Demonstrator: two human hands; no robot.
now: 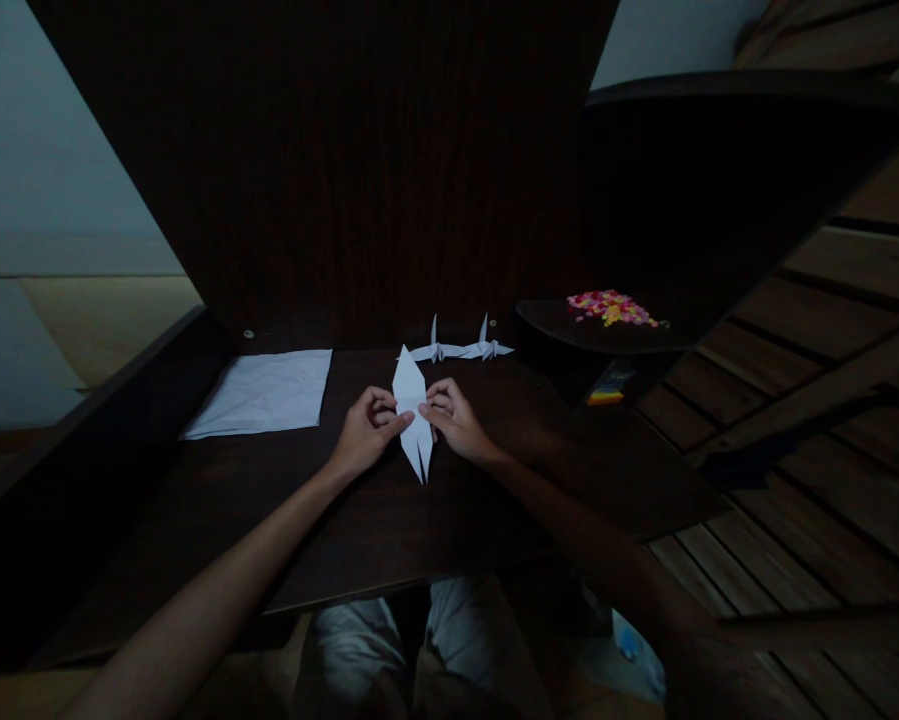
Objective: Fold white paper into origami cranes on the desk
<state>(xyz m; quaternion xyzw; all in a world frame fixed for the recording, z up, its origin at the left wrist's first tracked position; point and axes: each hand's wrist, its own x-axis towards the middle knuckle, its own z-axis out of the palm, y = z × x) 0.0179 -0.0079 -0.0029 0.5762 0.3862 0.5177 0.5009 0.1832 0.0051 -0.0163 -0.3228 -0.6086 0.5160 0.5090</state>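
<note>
Between my two hands is a white folded paper (411, 385), a long diamond with a slit running up from its near tip. My left hand (368, 428) pinches its left edge, the thumb lying on the front face. On the opposite edge, my right hand (456, 420) grips it the same way, thumb on top and fingers curled behind. Just beyond the held paper, two finished white paper cranes (486, 349) stand side by side at the back of the dark desk (374, 530), their pointed necks or tails sticking up.
A stack of white paper sheets (269, 393) lies at the left by a raised side board (104, 440). On a small rounded shelf (554, 325) at the right sits a heap of pink, red and yellow bits (610, 307). A tall dark panel (344, 170) closes off the back.
</note>
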